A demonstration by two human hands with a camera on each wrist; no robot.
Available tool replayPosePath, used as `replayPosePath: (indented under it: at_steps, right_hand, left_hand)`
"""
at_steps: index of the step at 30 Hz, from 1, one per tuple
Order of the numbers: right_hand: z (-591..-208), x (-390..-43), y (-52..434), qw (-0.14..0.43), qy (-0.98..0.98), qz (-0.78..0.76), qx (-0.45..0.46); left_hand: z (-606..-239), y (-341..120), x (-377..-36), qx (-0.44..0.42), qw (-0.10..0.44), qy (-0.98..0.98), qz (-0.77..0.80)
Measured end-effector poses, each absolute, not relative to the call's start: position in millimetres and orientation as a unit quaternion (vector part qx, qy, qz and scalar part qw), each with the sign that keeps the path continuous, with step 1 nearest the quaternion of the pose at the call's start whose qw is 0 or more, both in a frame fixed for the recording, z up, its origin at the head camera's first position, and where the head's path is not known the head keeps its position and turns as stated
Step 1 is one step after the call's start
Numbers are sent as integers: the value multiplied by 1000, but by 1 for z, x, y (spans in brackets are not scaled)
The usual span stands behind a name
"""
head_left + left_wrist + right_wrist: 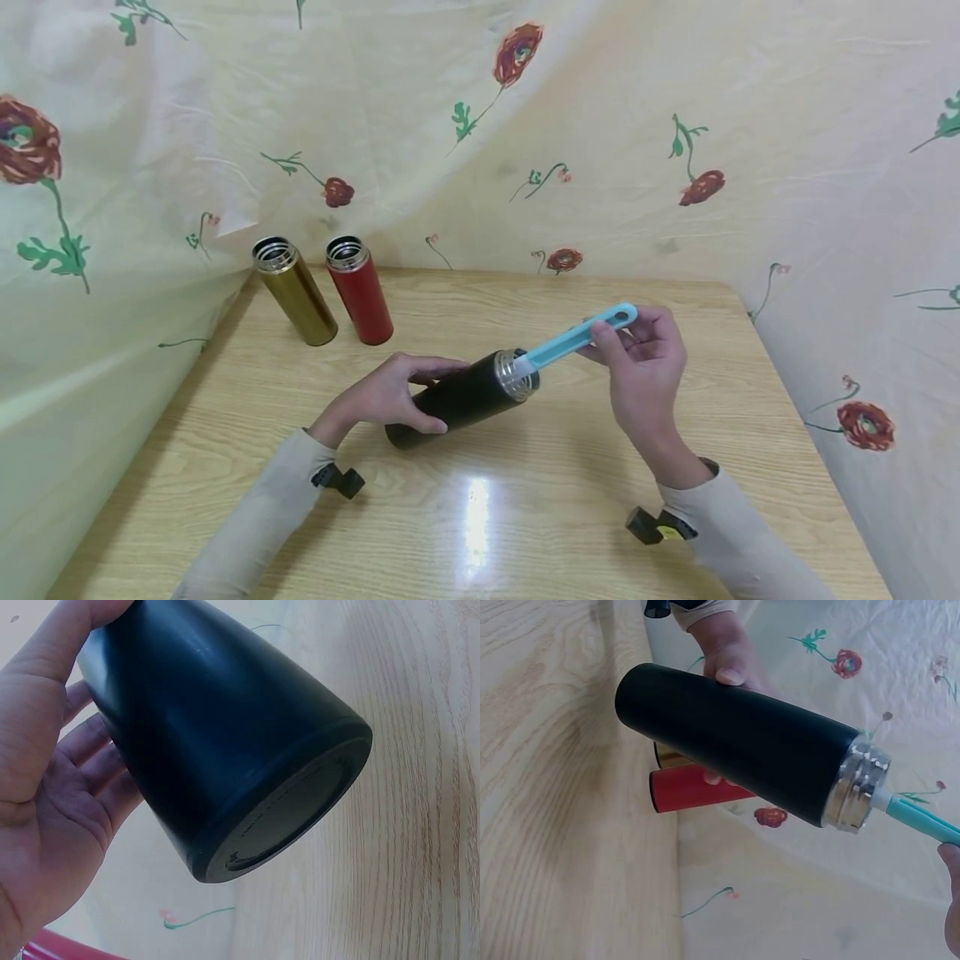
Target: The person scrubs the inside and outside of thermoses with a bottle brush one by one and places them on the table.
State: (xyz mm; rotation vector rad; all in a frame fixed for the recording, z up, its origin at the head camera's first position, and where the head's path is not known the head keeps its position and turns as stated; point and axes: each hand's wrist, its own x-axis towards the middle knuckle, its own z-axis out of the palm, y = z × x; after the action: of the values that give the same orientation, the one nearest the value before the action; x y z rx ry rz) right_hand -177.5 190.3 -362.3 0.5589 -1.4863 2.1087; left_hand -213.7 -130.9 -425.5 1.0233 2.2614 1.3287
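Note:
A black thermos flask with a bare threaded steel mouth is tilted, its mouth up toward the right. My left hand grips it round the lower body, thumb on the near side; the left wrist view shows the base of the flask. In my right hand, thumb and fingers pinch a light blue handle with a hole at its end. Its white neck enters the flask's mouth; whatever is on the far end is hidden inside.
A gold flask and a red flask, both lidless, stand upright at the back left of the wooden table. Flower-patterned cloth hangs behind and along both sides.

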Motion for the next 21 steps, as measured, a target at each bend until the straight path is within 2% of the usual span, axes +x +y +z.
replayPosePath:
  at_steps: [21]
  right_hand:
    - [-335, -178, 206, 273, -482, 799, 233]
  left_hand:
    - [-428, -134, -216, 355, 158, 791, 473]
